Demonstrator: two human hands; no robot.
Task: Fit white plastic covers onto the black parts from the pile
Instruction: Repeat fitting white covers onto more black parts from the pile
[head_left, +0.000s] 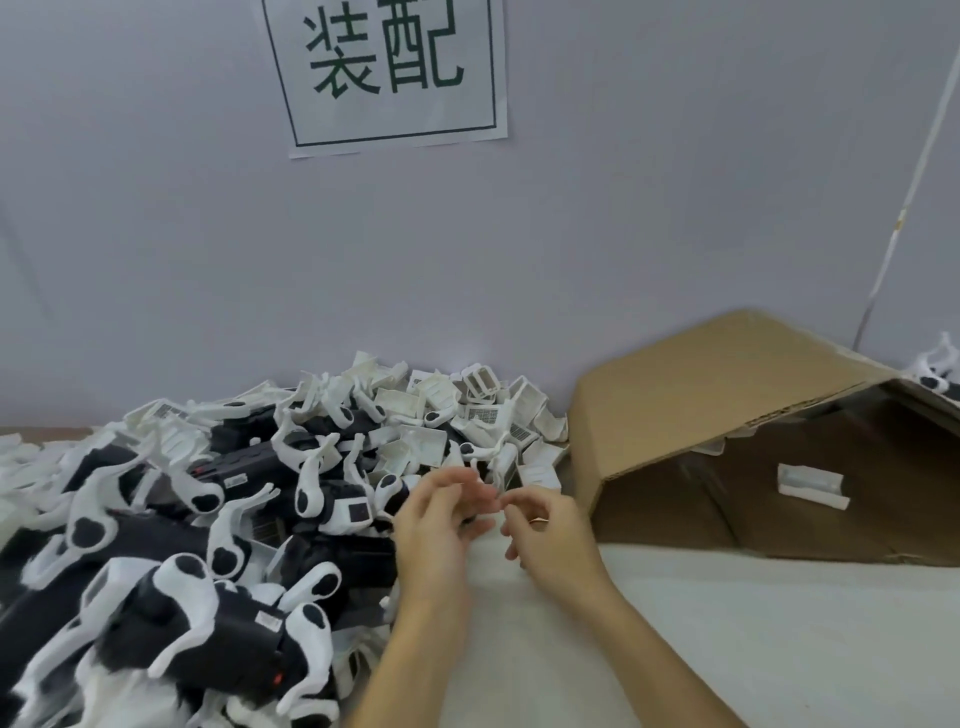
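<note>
Sprawling across the left: pile (197, 519) of black parts with white fittings, kept within easy reach. Heaping at the far middle against the wall: loose white covers (457, 410), ready for picking. Hovering just right of the pile, at its near edge: left hand (436, 525), fingers loosely bent; possibly pinching something small and dark, though blurring too much for telling. Nearly touching it: right hand (545, 535), fingers curling, grasping nothing visible. Lying tipped at the right, mouth facing near: cardboard box (701, 395), probably for finished pieces. Hanging above: paper sign (389, 73), top cut off.
</note>
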